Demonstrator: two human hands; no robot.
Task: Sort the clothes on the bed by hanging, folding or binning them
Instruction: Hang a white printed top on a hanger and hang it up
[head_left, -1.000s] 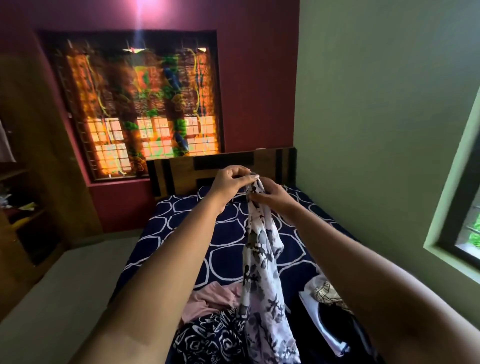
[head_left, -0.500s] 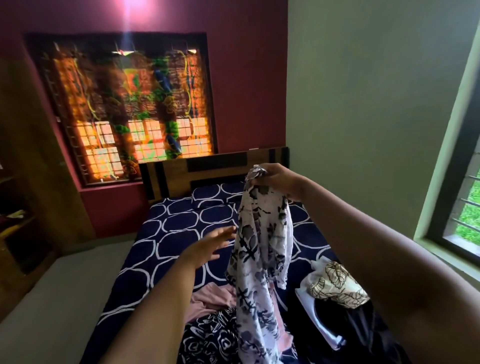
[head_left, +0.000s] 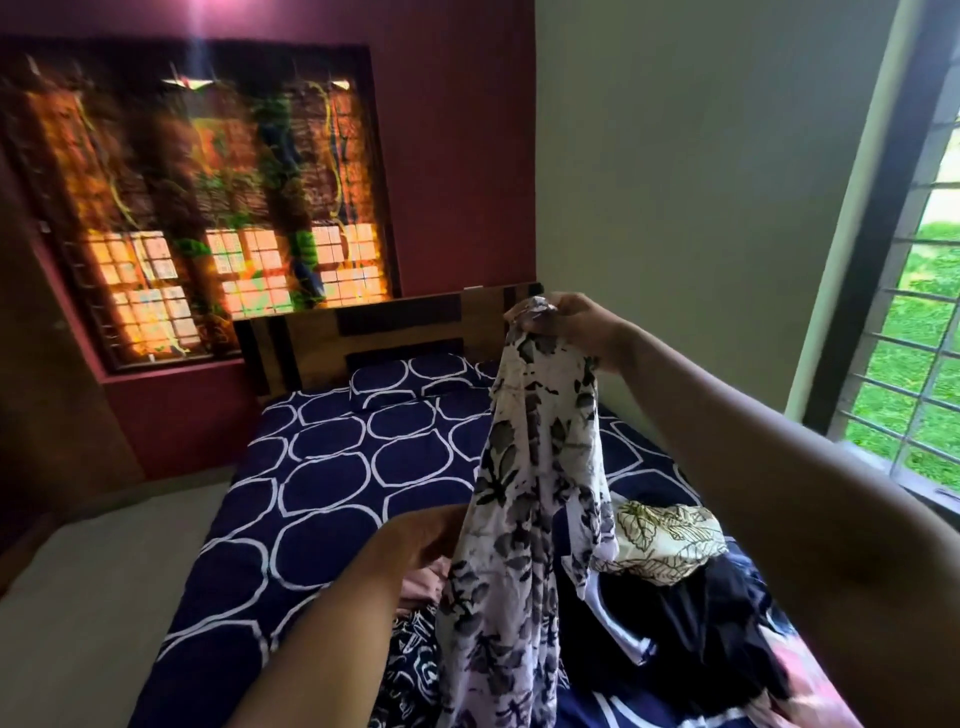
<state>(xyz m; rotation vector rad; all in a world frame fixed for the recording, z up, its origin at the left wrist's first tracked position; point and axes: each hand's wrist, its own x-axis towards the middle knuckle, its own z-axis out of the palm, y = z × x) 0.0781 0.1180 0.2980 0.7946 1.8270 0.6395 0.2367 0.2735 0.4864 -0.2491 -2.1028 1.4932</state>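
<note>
A white garment with grey-black flower print (head_left: 535, 493) hangs over the bed (head_left: 322, 473). My right hand (head_left: 569, 322) pinches its bunched top, raised in front of the headboard. Lower down, my left hand (head_left: 421, 538) reaches the garment's left edge at mid-height, and the cloth hides its fingertips. Under the garment a heap of clothes lies on the near end of the bed: a pink piece (head_left: 422, 584), a navy piece with white roses (head_left: 410, 670), a cream leaf-print piece (head_left: 670, 540) and a black piece (head_left: 680, 618).
The navy sheet with white rings is bare towards the pillow (head_left: 395, 382) and the wooden headboard (head_left: 374, 332). Grey floor (head_left: 98, 603) runs along the bed's left side. A barred window (head_left: 919, 374) is on the right wall, and a curtained window (head_left: 208, 208) behind the bed.
My left hand let go of the garment's top, dropped, and now reaches its left edge at mid-height. My right hand kept hold and stays raised. The view has turned slightly right.
</note>
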